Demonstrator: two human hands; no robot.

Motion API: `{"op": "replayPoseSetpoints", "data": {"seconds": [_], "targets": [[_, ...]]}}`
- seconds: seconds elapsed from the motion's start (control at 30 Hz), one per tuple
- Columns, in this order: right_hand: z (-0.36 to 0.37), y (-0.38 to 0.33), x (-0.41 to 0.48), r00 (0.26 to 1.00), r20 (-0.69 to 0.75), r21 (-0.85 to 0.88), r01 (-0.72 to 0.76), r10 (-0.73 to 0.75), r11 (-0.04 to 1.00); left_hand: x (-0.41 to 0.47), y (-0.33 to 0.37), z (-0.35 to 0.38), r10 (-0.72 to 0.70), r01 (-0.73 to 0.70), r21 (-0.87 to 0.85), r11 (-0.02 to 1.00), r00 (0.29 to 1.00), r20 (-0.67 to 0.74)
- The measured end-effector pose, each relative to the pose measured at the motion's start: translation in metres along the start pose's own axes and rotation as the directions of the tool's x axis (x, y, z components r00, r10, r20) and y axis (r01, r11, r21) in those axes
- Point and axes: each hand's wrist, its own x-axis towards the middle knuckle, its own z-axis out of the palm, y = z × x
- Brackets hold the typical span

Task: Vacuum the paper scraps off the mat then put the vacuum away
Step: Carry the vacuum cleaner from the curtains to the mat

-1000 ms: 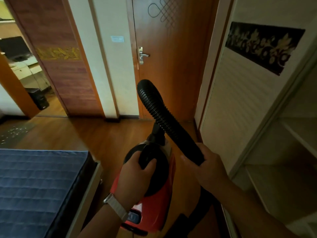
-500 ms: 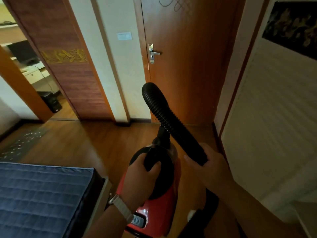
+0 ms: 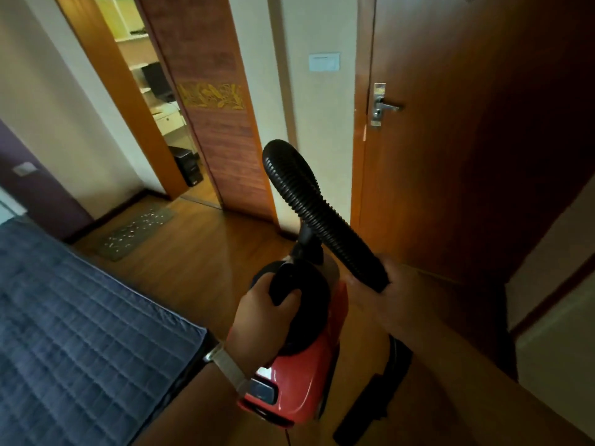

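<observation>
A bedroom with a wooden floor (image 3: 199, 259) lies in front of me, with a closed brown door (image 3: 467, 140) to the right and a sliding door (image 3: 222, 133) standing open on a lit room beyond. The bed (image 3: 80, 333), under a blue quilted cover, fills the lower left.

My left hand (image 3: 262, 320) is curled round the black handle (image 3: 283, 286) on top of the red vacuum (image 3: 299, 381), thumb hooked over the grip, and a pale watch strap (image 3: 225, 365) circles that wrist. My right hand (image 3: 397, 296) is wrapped round the ribbed black hose (image 3: 309, 204) near its lower end. Above my fist the hose rises, arches over and drops into the front of the vacuum. A long black nozzle (image 3: 363, 410) shows below my right forearm, just beside the red body.

The vacuum sits in my grasp directly before me, near the corner of the bed; I cannot tell whether its underside touches the floor. The mat (image 3: 122, 244) lies flat on the floor by the far wall, left of the open doorway and well apart from the vacuum, and pale paper scraps (image 3: 143, 224) are scattered across it
</observation>
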Motion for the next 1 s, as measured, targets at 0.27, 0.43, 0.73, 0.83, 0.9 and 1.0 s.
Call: {"op": "replayPoseSetpoints", "data": {"seconds": [0.27, 0.43, 0.73, 0.83, 0.9, 1.0], "targets": [[0.068, 0.027, 0.146, 0.982, 0.160, -0.067, 0.111, -0.099, 0.992, 0.116, -0.041, -0.006, -0.121, 0.121, -0.007, 0.993, 0.986, -0.115], [0.131, 0.034, 0.246, 0.965, 0.235, -0.104, 0.141, -0.114, 0.984, 0.218, -0.090, -0.013, -0.196, 0.190, -0.066, 0.979, 0.976, -0.091], [0.237, -0.003, 0.424, 0.954, 0.246, -0.042, 0.185, -0.169, 0.982, 0.405, -0.137, -0.078, -0.221, 0.214, -0.064, 0.975, 0.964, -0.150], [0.268, -0.007, 0.470, 0.954, 0.224, -0.027, 0.212, -0.200, 0.977, 0.452, -0.145, -0.101, -0.237, 0.230, -0.062, 0.971, 0.955, -0.176], [0.290, -0.006, 0.504, 0.949, 0.233, -0.008, 0.222, -0.214, 0.975, 0.486, -0.152, -0.114, -0.253, 0.249, -0.047, 0.967, 0.945, -0.206], [0.328, 0.000, 0.557, 0.935, 0.267, 0.045, 0.230, -0.233, 0.972, 0.534, -0.170, -0.126, -0.285, 0.286, -0.032, 0.958, 0.929, -0.235]]}}
